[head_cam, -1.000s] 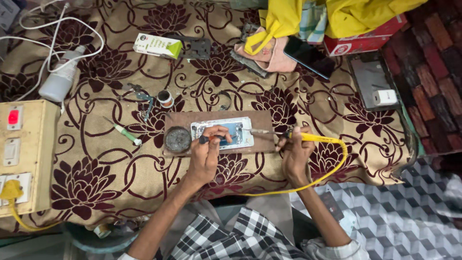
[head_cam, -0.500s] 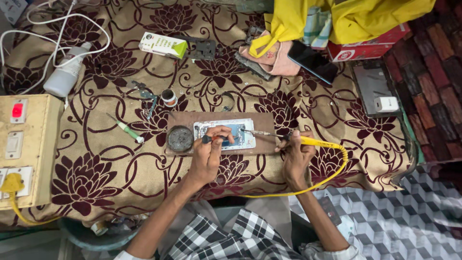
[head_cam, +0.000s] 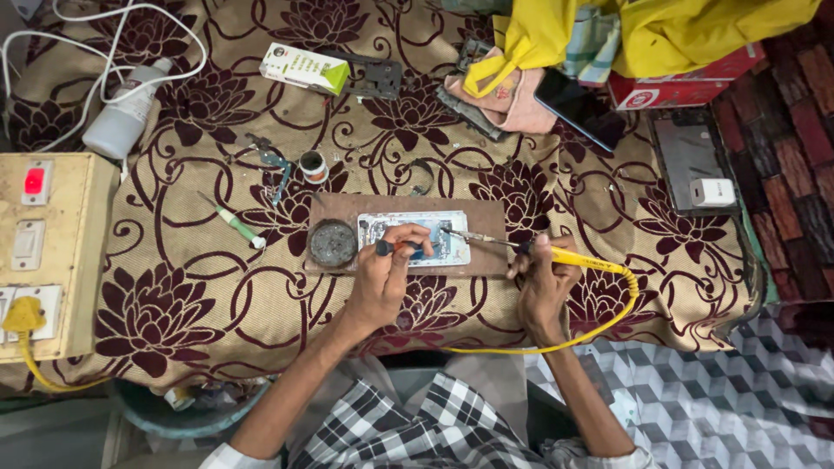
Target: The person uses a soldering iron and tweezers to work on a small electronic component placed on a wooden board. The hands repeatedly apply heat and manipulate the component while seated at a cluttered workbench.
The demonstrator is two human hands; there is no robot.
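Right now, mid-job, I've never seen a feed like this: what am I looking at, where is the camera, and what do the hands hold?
One head-worn camera looks straight down at a person's two bare hands. The left hand holds a small tool with an orange grip on an opened phone, which lies on a brown board beside a round tin. The right hand holds a yellow soldering iron, tip toward the phone. The flowered cloth also carries a green-and-white box, a plastic bottle and a switchboard.

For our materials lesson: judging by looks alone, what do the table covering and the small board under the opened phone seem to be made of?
Table covering: woven fabric, matte; ribbed weave and soft folds at the edges show. Board: probably wood or fibreboard, dull brown, flat with scuffed marks. Opened phone: pale inner frame, likely metal or plastic.
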